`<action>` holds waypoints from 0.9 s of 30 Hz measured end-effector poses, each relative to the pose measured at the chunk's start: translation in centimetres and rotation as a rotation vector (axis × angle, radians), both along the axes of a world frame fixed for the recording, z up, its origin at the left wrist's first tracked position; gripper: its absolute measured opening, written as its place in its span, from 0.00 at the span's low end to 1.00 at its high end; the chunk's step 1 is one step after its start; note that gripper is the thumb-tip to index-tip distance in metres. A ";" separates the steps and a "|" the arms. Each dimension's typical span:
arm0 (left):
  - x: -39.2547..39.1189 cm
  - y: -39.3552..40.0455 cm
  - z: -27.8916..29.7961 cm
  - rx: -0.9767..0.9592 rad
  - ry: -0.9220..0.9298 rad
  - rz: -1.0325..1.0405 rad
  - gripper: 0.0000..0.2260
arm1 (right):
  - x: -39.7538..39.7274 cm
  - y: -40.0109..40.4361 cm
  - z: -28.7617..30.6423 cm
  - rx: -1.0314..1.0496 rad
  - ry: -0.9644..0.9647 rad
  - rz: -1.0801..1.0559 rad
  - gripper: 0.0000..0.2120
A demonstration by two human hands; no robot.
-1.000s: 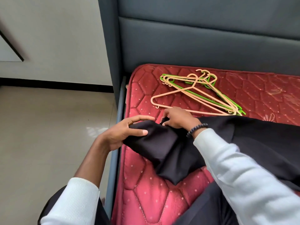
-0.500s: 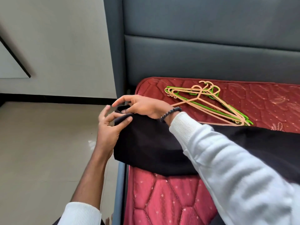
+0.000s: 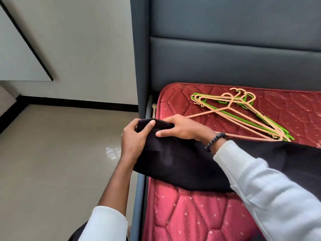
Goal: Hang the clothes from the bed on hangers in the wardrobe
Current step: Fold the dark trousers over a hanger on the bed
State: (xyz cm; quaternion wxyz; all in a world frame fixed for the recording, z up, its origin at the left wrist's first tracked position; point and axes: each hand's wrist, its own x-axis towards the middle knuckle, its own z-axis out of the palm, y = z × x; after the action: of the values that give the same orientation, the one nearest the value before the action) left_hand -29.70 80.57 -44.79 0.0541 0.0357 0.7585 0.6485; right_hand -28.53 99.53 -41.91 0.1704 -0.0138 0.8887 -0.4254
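Both hands hold one end of a black garment point(image 3: 182, 164) at the left edge of the bed point(image 3: 199, 214). The left hand point(image 3: 134, 136) curls round the cloth from the 9 o'clock side, thumb pressed on top of the fold. The right hand point(image 3: 184, 128) grips the same end from the 3 o'clock side, fingers wrapped over it and thumb along its lower edge; a dark bead bracelet point(image 3: 214, 141) sits on that wrist. The garment runs from the hands toward 4 o'clock across the red quilted mattress, under the right sleeve. A pile of peach and green hangers point(image 3: 243, 115) lies on the mattress at 1 o'clock from the hands, near the grey headboard point(image 3: 225, 63). No wardrobe shows.
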 end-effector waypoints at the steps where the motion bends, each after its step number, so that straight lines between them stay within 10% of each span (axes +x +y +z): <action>1: 0.1 -0.1 0.3 0.063 -0.053 -0.081 0.07 | -0.1 0.2 0.1 -0.047 0.049 -0.036 0.12; 6: 0.0 -1.8 0.7 0.076 -0.206 -0.427 0.22 | -1.1 0.2 -0.5 -0.021 0.204 -0.179 0.09; 11: -1.3 -2.5 -0.8 0.088 -0.144 0.018 0.25 | 0.2 -3.0 -1.4 0.489 0.607 -0.270 0.12; 15: -1.9 -3.0 -2.1 -0.337 -0.103 0.175 0.18 | 4.3 -6.7 -3.6 0.463 0.611 -0.318 0.15; 19: -1.0 -3.3 -1.6 -0.733 -0.282 -0.124 0.23 | 7.3 -7.6 -7.5 0.495 0.440 -0.310 0.24; 23: 0.4 -3.5 -0.3 -0.273 -0.301 -0.317 0.12 | 8.2 -7.0 -7.4 0.439 0.397 -0.313 0.24; 27: 0.2 -4.0 -0.6 -0.114 -0.144 -0.329 0.25 | 8.6 -4.7 -4.9 0.344 0.388 -0.324 0.23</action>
State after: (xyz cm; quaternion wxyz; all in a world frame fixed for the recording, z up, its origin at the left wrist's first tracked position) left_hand -29.46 76.58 -45.40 0.2155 0.1094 0.7721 0.5878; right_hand -19.93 94.83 -46.83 -0.0728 0.0764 0.9542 -0.2798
